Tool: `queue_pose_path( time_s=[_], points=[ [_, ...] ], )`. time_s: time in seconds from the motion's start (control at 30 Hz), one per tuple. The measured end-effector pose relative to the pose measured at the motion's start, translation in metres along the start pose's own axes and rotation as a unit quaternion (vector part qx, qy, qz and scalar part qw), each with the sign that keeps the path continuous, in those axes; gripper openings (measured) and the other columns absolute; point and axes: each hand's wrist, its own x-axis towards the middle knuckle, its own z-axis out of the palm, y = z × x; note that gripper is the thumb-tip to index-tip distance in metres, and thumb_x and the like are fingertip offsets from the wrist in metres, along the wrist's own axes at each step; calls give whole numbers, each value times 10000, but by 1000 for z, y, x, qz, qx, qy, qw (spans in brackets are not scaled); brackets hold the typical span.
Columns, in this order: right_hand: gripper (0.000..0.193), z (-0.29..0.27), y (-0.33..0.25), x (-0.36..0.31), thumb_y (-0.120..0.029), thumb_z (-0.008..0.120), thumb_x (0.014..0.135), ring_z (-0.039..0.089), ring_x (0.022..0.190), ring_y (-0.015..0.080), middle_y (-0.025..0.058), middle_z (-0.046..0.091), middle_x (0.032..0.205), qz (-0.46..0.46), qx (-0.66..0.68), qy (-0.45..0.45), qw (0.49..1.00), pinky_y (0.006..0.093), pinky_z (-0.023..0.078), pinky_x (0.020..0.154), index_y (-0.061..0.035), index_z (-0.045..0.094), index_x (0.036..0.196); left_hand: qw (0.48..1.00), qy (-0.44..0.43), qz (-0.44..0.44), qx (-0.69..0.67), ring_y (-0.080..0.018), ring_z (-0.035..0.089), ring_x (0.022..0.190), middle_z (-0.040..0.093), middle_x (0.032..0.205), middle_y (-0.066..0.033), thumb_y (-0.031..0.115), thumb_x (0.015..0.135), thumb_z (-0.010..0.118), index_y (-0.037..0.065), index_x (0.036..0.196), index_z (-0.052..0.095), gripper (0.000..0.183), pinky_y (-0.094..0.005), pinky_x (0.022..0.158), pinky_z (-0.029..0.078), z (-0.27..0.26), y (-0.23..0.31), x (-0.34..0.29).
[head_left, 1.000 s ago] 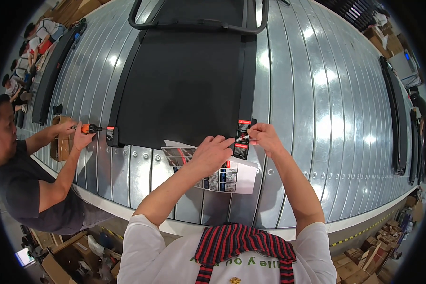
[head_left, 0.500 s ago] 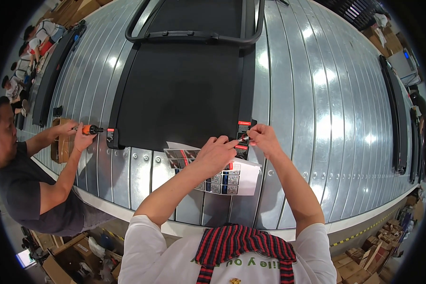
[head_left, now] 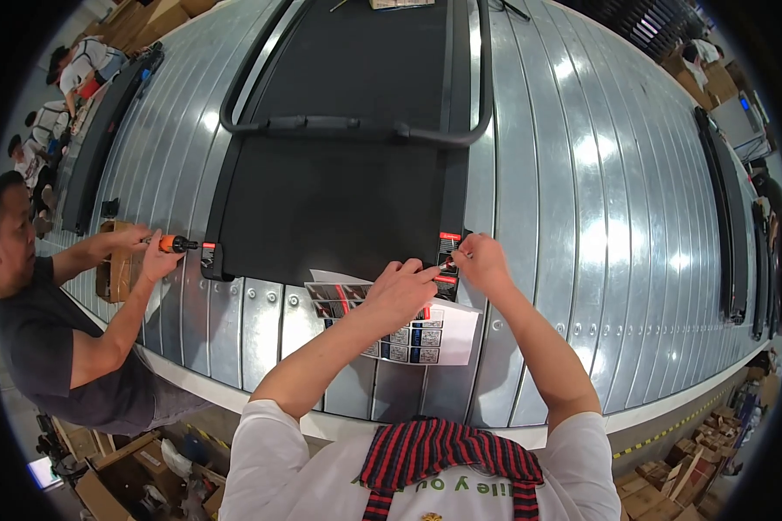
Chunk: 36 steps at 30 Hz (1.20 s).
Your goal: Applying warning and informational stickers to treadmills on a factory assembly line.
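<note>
Both hands have crept up a little since a second ago, from the sheet's top edge onto the black rail's near end, and the treadmill with its loop handle now sits lower in view.

Left hand rests fingers-down at the upper edge of the sticker sheet, fingertips meeting the right hand's at the rail. Right hand pinches a small sticker, red-topped and black, against the rail's end; thumb and forefinger are closed narrow on its edge. Whether the left hand's grip holds anything I cannot tell, since the fingers curl over and hide it. A second red-and-black label shows just below, partly under the left fingertips.

That sheet lies on the ribbed metal table, touching the treadmill's near edge. At the left a co-worker holds an orange-handled driver to the opposite corner, beside a cardboard box.

Risks, as I judge them: the sticker could go down crooked or creased if one corner catches before the rest is aligned, and the fingers hide part of the rail's edge. Driver work at the far corner could jog the treadmill mid-placement. The loose sheet could slide off under the left forearm.
</note>
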Motion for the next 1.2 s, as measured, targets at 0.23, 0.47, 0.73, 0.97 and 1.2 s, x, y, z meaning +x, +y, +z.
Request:
queue_pose_path(
  time_s=[0.23,0.47,0.73,0.97,1.2],
  points=[
    [579,-9,0,-5,-487,735,674,613,642,245,142,600,725,81,11,-72,994,344,477,559,25,528,846,999,35,4,-12,-195,475,1013,555,1175,-18,163,751,598,83,799,640,103,-357,819,394,4,1,-3],
    [519,35,41,26,-476,675,751,539,450,158,87,545,567,133,158,100,973,292,424,403,30,563,782,989,-11,-137,-63,-229,565,899,598,1079,-39,156,767,624,52,858,615,139,-385,773,455,-25,20,-27],
    [411,-43,18,-83,-359,545,880,596,832,173,94,629,942,113,568,-143,803,292,466,702,20,573,1037,682,257,-309,-611,-121,577,906,618,1029,-49,145,856,608,-9,1100,582,290,-271,816,454,-62,61,-131],
    [228,-93,-41,-159,-153,564,883,581,825,97,58,639,935,-47,557,-173,811,240,453,742,24,569,1026,645,301,-268,-649,-129,552,969,605,1072,-59,151,866,591,-20,1133,557,319,-285,875,417,-51,137,-146],
    [192,-107,-55,-180,-95,586,855,588,779,102,53,643,896,-98,546,-165,816,248,454,732,17,558,1009,643,366,-223,-635,-143,552,1012,596,1104,-67,118,874,574,-11,1178,520,335,-312,897,429,-55,175,-179]
  ],
)
